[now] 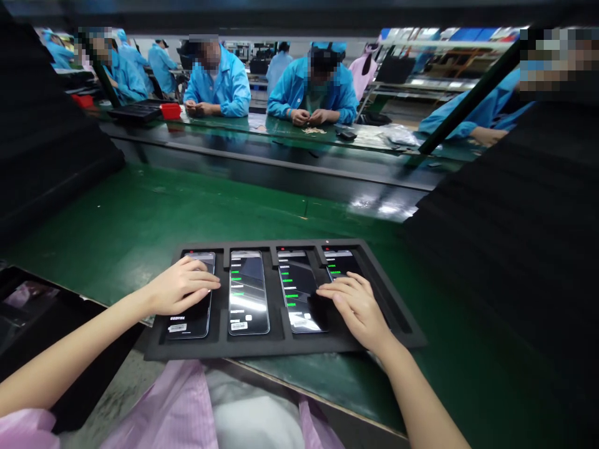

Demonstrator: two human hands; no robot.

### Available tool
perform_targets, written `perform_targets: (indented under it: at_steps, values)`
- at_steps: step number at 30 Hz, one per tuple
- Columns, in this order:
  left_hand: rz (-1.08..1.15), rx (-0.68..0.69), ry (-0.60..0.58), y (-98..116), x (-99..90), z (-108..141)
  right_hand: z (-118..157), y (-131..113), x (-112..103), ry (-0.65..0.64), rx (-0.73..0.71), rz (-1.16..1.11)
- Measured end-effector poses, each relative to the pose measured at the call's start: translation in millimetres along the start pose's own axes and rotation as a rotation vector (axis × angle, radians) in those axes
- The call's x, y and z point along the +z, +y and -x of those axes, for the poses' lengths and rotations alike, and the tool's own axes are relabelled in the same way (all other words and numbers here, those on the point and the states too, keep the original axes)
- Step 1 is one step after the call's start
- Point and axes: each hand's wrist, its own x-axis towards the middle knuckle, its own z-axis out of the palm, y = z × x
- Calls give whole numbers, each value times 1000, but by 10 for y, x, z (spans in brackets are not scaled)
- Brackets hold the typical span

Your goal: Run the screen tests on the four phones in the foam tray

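A black foam tray [281, 346] lies on the green belt in front of me, with several phones side by side in its slots. My left hand [180, 288] rests flat on the leftmost phone [191, 318], fingers spread across its screen. My right hand [355, 305] lies over the rightmost phone [340, 262], fingertips reaching toward the third phone [299, 290]. The second phone [248, 292] is untouched and shows green lines on its lit screen. Neither hand grips anything.
Tall stacks of black foam trays stand at the right [515, 249] and the left [42, 137]. Another tray [28, 305] lies at the near left. Across the belt, several people in blue coats work at a bench [281, 128] with a red box [171, 110].
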Motion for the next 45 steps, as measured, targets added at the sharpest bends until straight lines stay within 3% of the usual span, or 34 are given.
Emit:
perform_targets:
  at_steps: [6, 9, 12, 14, 16, 18, 24, 27, 30, 32, 34, 37, 39, 41, 45]
  values:
    - [39, -263, 48, 114, -25, 538, 13, -77, -5, -101, -11, -52]
    - [44, -270, 43, 92, 28, 662, -40, -189, 49, -168, -44, -65]
    - [-88, -247, 46, -77, 83, 665, -153, -232, 133, -242, -66, 35]
    - [-260, -317, 162, -214, 92, 616, -221, -176, 140, -156, 4, 207]
    - [-381, -432, 313, -298, 76, 538, -235, -57, 67, 13, 131, 391]
    - [-353, -457, 366, -289, 55, 436, -172, 95, -81, 137, 242, 485]
    - [12, 8, 75, 101, 58, 2, 245, 439, -514, 101, 388, 259]
    - [91, 111, -94, 215, 107, -223, 365, 461, -552, 85, 419, 180]
    - [85, 161, -216, 152, 215, -413, 383, 424, -492, 33, 404, 101]
    - [-2, 77, -148, 44, 270, -514, 353, 403, -429, -55, 381, 80]
    - [-158, -130, 53, -51, 248, -580, 310, 403, -374, -92, 385, 174]
    - [-360, -485, 293, -87, 53, -558, 275, 432, -347, 93, 473, 461]
    - [-402, -642, 335, -62, -103, -423, 305, 447, -366, 232, 521, 550]
    - [-407, -728, 389, -45, -186, -195, 385, 439, -392, 272, 518, 501]
    - [-222, -852, 494, -54, -53, 345, 600, 333, -384, 256, 460, 287]
